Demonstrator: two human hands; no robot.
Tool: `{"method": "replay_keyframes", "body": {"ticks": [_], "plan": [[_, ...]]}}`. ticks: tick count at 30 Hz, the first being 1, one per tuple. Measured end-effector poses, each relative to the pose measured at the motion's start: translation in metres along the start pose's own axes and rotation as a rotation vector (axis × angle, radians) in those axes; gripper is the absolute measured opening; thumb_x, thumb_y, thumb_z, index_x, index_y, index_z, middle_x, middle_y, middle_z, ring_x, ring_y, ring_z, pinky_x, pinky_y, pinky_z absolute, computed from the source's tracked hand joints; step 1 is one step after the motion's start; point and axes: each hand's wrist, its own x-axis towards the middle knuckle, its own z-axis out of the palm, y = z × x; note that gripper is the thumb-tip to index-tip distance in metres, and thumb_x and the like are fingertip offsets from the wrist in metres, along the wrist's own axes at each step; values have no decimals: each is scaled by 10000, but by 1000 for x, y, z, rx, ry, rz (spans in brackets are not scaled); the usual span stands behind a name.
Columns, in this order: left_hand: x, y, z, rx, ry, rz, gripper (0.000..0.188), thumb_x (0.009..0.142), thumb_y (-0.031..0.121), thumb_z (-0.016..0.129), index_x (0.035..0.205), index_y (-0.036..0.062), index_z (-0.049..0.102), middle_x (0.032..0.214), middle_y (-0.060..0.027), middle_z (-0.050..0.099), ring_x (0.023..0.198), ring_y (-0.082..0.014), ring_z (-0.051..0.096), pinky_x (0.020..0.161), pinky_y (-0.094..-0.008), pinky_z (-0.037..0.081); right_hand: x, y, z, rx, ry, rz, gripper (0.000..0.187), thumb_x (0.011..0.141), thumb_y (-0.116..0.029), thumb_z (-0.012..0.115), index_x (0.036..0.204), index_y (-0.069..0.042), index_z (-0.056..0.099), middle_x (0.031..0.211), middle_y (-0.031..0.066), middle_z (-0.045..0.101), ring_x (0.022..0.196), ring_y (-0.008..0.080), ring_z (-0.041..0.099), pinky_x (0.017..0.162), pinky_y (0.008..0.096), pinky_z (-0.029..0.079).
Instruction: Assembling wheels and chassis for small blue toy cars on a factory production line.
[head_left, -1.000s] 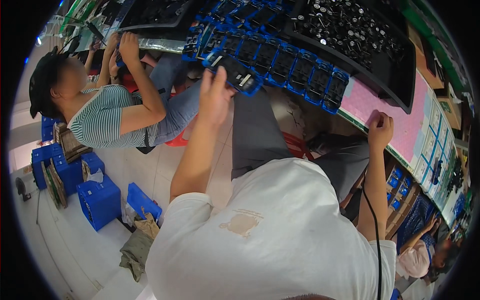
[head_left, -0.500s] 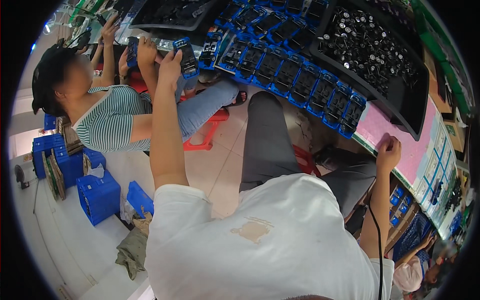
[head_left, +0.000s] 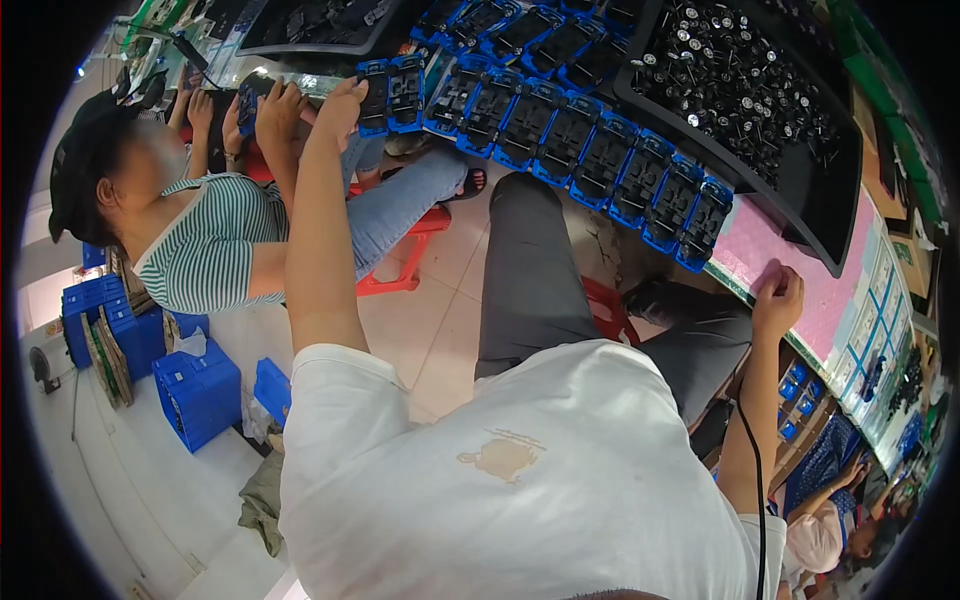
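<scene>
With my left arm stretched far forward, my left hand [head_left: 343,108] is closed on the near edge of a blue-and-black toy car chassis [head_left: 373,98]. That chassis lies beside another chassis [head_left: 406,94] at the left end of a row. More such chassis [head_left: 537,124] stand side by side along the table's near edge, with further ones behind. My right hand [head_left: 778,300] rests at the edge of the pink mat [head_left: 790,262], fingers curled; whatever is inside them, if anything, is hidden.
A black tray of small wheels on axles [head_left: 735,85] stands behind the row. Another dark tray [head_left: 320,25] is at the far left. A co-worker [head_left: 205,235] sits close on my left, holding a blue piece [head_left: 246,108]. Blue boxes [head_left: 198,395] stand on the floor behind.
My left hand has lowered the chassis from the air to the left end of the row, beside the other one. My right hand has hardly moved. The view has shifted slightly.
</scene>
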Motion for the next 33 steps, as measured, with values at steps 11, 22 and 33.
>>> {"method": "replay_keyframes", "body": {"ticks": [11, 22, 33], "plan": [[27, -7, 36, -10, 152, 263, 417, 980, 284, 634, 1221, -56, 645, 1108, -117, 714, 956, -182, 660, 870, -276, 486, -2, 1, -1, -6, -1, 13, 151, 866, -98, 623, 992, -39, 681, 902, 120, 658, 747, 283, 636, 696, 391, 507], [25, -22, 38, 363, 424, 553, 405, 977, 346, 588, 1134, -18, 672, 1070, -181, 712, 981, -308, 683, 869, -361, 511, -1, 2, -3, 9, 30, -19, 134, 871, -106, 622, 974, -43, 681, 863, 119, 646, 733, 298, 629, 681, 402, 498], [-154, -36, 106, 103, 499, 629, 298, 955, 222, 652, 1133, -16, 640, 1042, -161, 656, 949, -257, 644, 849, -369, 499, -5, 2, -6, 76, 52, -16, 123, 863, -109, 645, 956, -42, 690, 858, 130, 649, 739, 315, 636, 684, 417, 502]]}}
